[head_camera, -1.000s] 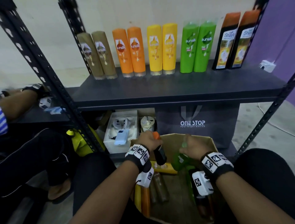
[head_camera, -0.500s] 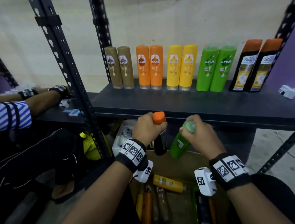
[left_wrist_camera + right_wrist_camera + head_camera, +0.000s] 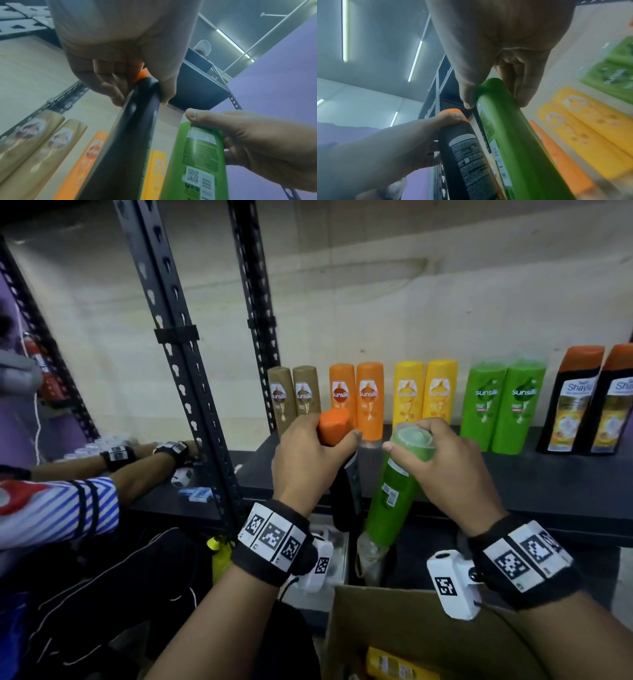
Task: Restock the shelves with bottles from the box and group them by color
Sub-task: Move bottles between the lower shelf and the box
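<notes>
My left hand [image 3: 308, 463] grips a black bottle [image 3: 346, 494] by its orange-capped top, fingers and thumb curled round the neck, the body hanging below the front edge of the shelf [image 3: 548, 484]. Just beside it, my right hand [image 3: 445, 467] grips a green bottle [image 3: 390, 498] the same way, fingers wrapped over its rounded top, the bottle tilted with its lower end toward the left. Both bottles hang above the open cardboard box [image 3: 394, 611] at my knees, where a yellow bottle [image 3: 394, 666] lies inside.

On the shelf behind my hands, bottles stand upright in pairs by colour: two brown bottles [image 3: 294, 395], two orange bottles [image 3: 356, 398], two yellow bottles [image 3: 424, 392], two green bottles on the shelf [image 3: 503, 405] and two black bottles with orange caps [image 3: 589, 402] at the far right.

To the left, beyond a black perforated upright [image 3: 185, 371], another person's arms in a striped sleeve [image 3: 61, 508] reach across a neighbouring shelf.
</notes>
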{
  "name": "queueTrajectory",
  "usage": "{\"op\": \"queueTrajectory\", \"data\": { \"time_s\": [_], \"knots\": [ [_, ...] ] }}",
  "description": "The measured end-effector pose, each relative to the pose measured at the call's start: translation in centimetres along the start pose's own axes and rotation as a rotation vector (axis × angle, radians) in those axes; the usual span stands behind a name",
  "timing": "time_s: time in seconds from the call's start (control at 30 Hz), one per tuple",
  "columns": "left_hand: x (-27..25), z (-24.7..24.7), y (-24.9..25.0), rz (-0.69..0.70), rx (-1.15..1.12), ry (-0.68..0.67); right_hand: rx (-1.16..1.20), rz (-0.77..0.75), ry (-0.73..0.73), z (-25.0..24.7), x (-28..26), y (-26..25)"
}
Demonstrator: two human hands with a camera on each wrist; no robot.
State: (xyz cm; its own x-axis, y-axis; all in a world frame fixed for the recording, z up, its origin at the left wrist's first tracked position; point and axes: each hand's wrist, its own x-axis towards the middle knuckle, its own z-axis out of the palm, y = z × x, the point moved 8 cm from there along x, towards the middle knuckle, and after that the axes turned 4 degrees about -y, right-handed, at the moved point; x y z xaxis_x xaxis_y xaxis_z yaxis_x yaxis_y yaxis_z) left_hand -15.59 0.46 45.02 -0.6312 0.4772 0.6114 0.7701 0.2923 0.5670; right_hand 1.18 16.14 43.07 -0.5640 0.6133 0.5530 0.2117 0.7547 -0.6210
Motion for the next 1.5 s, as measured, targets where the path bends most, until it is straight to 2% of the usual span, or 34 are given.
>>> {"op": "queueTrajectory", "data": {
  "time_s": [0.17, 0.37, 0.73, 0.87, 1.07, 1.2, 1.33, 1.5],
  "knots": [
    [3.7, -3.9, 0.5, 0.051, 0.026, 0.085, -0.010, -0.112, 0.032, -0.8, 4.0, -4.0],
    [6.0, -5.3, -1.0, 0.047, 0.011, 0.113, -0.004, -0.118, 0.000, -0.4, 7.7, -5.8],
    [6.8, -3.0, -4.6, -0.075, 0.026, 0.063, -0.083, -0.061, -0.131, 3.4, 9.0, -3.9],
    [6.7, -1.7, -5.3, -0.085, 0.012, 0.042, -0.069, -0.048, -0.131, 4.2, 9.4, -3.3],
    [6.6, -0.5, -7.0, -0.118, -0.021, 0.086, 0.035, -0.078, -0.081, 5.5, 9.7, -2.9],
    [5.3, 3.0, -9.3, -0.177, -0.061, -0.045, 0.108, -0.084, -0.063, 7.1, 9.3, -1.8],
    [1.9, 6.9, -12.9, -0.313, -0.140, -0.168, 0.157, -0.050, -0.138, 10.3, 7.5, 0.3],
    [-0.4, 8.2, -14.6, -0.345, -0.219, -0.174, 0.192, 0.007, -0.248, 13.7, 4.0, 3.4]
  ]
}}
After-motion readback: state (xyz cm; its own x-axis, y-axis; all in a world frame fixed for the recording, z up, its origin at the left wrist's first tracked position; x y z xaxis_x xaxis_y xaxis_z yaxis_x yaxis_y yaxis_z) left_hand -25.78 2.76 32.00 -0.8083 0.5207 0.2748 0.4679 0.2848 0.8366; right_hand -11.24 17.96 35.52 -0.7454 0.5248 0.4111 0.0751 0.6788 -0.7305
